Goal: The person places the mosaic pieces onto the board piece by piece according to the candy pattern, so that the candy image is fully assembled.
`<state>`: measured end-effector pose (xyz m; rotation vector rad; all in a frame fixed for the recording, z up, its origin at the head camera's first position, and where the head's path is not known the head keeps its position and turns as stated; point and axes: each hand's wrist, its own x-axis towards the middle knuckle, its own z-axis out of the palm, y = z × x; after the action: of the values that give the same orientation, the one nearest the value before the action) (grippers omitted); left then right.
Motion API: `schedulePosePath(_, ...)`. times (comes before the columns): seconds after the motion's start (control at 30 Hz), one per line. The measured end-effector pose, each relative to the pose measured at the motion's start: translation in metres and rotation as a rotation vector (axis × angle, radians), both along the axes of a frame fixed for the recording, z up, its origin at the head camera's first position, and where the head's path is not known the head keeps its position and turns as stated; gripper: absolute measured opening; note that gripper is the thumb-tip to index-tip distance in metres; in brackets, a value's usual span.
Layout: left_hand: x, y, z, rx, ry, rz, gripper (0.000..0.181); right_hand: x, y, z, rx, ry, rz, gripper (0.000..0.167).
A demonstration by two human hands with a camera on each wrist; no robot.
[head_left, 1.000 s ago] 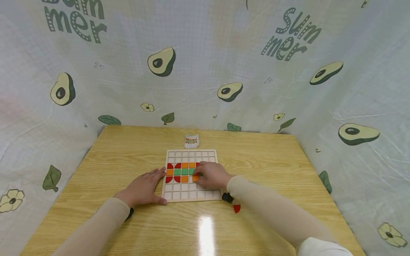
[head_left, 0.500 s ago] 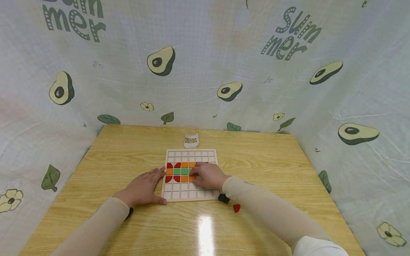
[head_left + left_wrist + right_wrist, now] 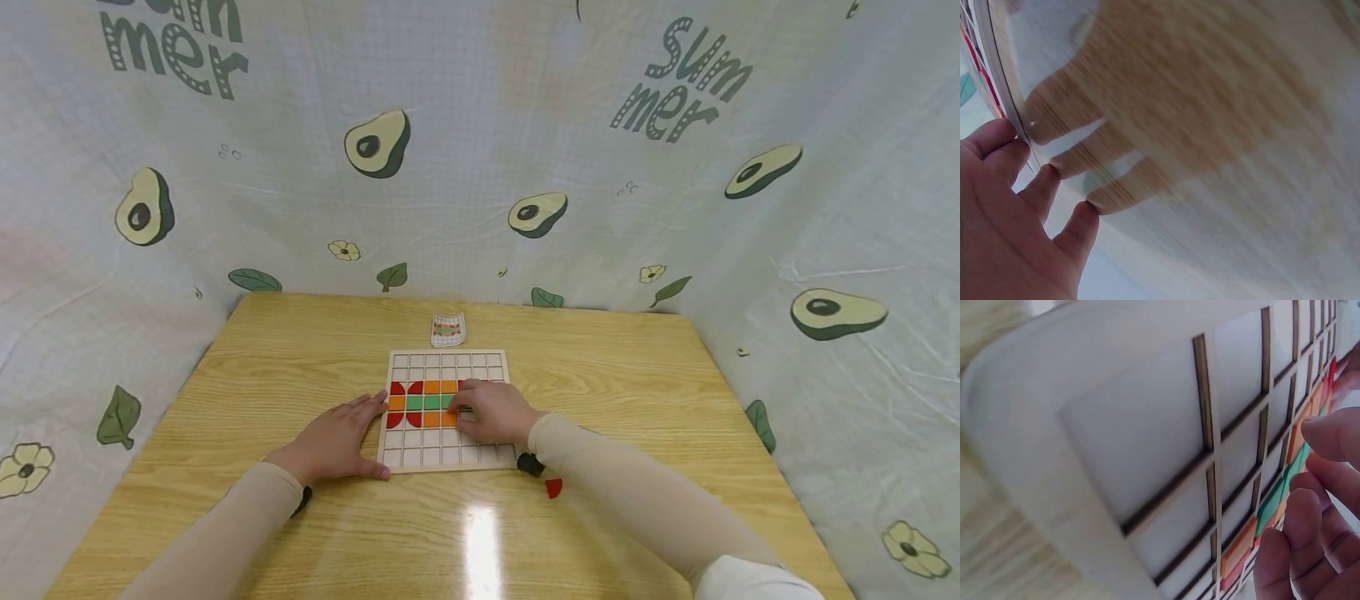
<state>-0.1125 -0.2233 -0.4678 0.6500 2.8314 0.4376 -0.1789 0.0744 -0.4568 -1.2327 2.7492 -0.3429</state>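
A wooden grid board (image 3: 420, 457) lies flat on the table with rows of red rounded pieces, orange square tiles (image 3: 432, 419) and green square tiles (image 3: 432, 402) in its middle rows. My left hand (image 3: 333, 442) rests at the board's left side, fingertips touching its edge and thumb at the lower left corner. Over the right part of the colored rows is my right hand (image 3: 497, 413); in the right wrist view its bent fingers (image 3: 1302, 509) and thumb hover close to the tiles, with no piece visible between them. The hand hides some cells in the head view.
A small pattern card (image 3: 448, 330) lies behind the board. One loose red quarter-circle piece (image 3: 553, 487) is on the table (image 3: 615, 375) near the right forearm. A printed cloth (image 3: 450, 167) hangs around the table's back and sides.
The orange tile that was tilted under my right fingers now lies flat in the lower orange row. My right hand shifted slightly left, then slightly back right. The left hand stays still.
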Motion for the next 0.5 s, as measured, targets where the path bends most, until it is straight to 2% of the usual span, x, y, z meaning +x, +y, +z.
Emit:
schedulePosePath(0.23, 0.0, 0.001, 0.002, -0.003, -0.011, 0.01, 0.111, -0.001, 0.022, 0.005, -0.021, -0.011, -0.002, 0.026)
schedulePosePath(0.5, 0.001, 0.002, 0.004, 0.004, -0.009, 0.015, 0.111, 0.005, 0.069, 0.012, -0.026, -0.03, -0.064, 0.026)
